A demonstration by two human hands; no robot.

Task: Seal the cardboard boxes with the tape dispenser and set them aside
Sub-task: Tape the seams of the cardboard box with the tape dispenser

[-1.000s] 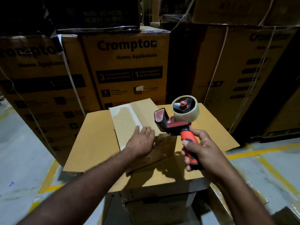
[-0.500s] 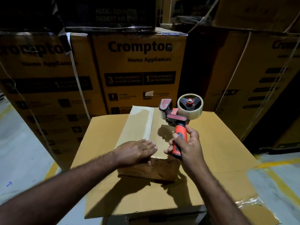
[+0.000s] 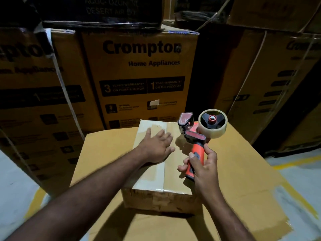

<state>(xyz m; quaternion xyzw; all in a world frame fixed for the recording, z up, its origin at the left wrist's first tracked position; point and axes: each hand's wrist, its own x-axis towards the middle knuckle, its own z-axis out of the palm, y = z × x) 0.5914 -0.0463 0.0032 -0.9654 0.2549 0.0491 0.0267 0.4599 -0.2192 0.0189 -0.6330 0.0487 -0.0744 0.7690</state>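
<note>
Left hand (image 3: pixel 156 146) flat on small box (image 3: pixel 161 173), right hand (image 3: pixel 202 166) gripping tape dispenser (image 3: pixel 199 134) (above box)

The small box (image 3: pixel 156 200) was made of matt brown cardboard, scuffed on its front. The tape dispenser (image 3: pixel 194 136) was moulded in orange and black plastic; its tape roll (image 3: pixel 216 132) was glossy and translucent.

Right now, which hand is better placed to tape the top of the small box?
Right. The right hand grips the tape dispenser, held just over the small box; the left hand lies flat on its top, probably best used to steady it.
</note>
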